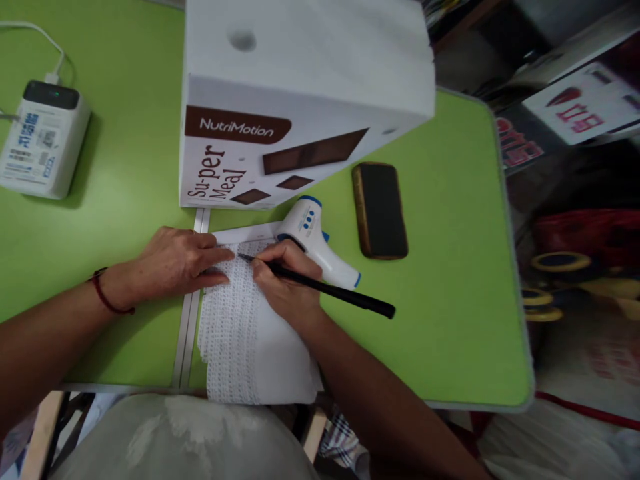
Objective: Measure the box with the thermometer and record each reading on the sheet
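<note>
My right hand (284, 275) is closed round a black pen (345, 295), its tip on the sheets of paper (231, 333). Rows of handwriting fill the left part of the top sheet; its right part is blank. My left hand (186, 259) lies on the paper's left edge, index finger and thumb stretched out and apart, close to the pen tip. Just beyond my right hand, a white and blue infrared thermometer (313, 233) lies on its side, touching the paper's top edge. Part of the paper is hidden under my right hand and forearm.
A big white carton (310, 60) stands behind the paper. Right of the thermometer lies a dark phone (383, 210) in a brown case. A white power bank (43, 150) with cables sits at the left of the green table (450, 320). Cluttered goods fill the right side.
</note>
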A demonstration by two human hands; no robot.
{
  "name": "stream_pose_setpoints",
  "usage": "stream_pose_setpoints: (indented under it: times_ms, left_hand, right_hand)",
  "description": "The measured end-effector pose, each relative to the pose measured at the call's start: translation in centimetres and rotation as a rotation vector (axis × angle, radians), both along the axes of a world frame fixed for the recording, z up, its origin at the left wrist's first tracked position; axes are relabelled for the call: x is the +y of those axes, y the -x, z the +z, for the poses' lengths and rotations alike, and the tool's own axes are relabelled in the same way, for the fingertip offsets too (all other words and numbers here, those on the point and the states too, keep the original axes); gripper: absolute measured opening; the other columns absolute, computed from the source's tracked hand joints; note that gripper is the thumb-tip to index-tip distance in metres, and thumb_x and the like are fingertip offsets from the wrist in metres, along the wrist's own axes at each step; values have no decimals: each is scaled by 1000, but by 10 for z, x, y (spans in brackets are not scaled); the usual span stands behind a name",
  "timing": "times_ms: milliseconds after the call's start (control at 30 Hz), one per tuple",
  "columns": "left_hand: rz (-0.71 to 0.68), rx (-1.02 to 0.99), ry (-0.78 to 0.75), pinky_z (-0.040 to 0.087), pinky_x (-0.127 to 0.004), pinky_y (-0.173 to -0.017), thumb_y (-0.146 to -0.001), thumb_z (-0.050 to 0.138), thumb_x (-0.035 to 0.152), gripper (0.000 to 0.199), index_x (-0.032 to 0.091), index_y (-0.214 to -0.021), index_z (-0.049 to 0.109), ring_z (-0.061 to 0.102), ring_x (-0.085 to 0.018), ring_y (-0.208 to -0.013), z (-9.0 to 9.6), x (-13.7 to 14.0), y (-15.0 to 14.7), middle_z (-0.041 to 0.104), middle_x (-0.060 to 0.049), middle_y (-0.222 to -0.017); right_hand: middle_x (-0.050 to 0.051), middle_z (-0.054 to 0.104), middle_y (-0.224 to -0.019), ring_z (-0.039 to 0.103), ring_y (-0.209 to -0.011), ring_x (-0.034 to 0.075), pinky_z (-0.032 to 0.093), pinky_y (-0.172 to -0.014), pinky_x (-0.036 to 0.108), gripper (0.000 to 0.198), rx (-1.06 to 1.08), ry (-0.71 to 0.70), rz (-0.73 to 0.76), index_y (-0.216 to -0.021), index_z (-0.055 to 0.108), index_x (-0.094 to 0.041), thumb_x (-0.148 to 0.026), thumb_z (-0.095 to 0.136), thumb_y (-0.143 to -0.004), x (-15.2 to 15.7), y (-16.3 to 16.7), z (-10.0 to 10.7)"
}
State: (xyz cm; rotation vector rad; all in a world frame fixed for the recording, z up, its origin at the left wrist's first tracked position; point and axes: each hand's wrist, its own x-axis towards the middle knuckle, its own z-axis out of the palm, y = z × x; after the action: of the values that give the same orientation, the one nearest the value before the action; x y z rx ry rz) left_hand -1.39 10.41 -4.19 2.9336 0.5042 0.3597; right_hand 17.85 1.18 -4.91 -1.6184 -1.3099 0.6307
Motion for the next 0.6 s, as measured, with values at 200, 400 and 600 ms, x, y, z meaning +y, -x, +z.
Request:
stream_pose_setpoints:
  times_ms: [200,400,600]
  left_hand:
    - [-11,-40,5,37,-28,-49,-97,61,49,32,22,-111,73,68,-16,-64,-1,0,1,72,0,-81]
    - [-7,-38,5,37,-27,-49,-96,64,46,31,21,-111,73,67,-16,-64,0,0,1,72,0,-80]
    - [-7,-59,1,38,-28,-49,-95,65,46,31,21,-111,73,68,-17,-64,-1,0,1,72,0,-79]
  right_hand:
    - [-7,56,-54,50,-47,9,41,-44,24,10,-5,-50,-25,-64,54,-24,-22,58,-73,-1,-1,-5]
    - [-8,53,-53,48,-46,8,40,-43,22,12,-33,-108,-2,-64,53,-24,-17,57,-73,0,-1,-5]
    - [-9,53,-52,48,-44,7,39,-42,21,12,-30,-128,-23,-64,52,-24,-16,57,-72,0,1,-4]
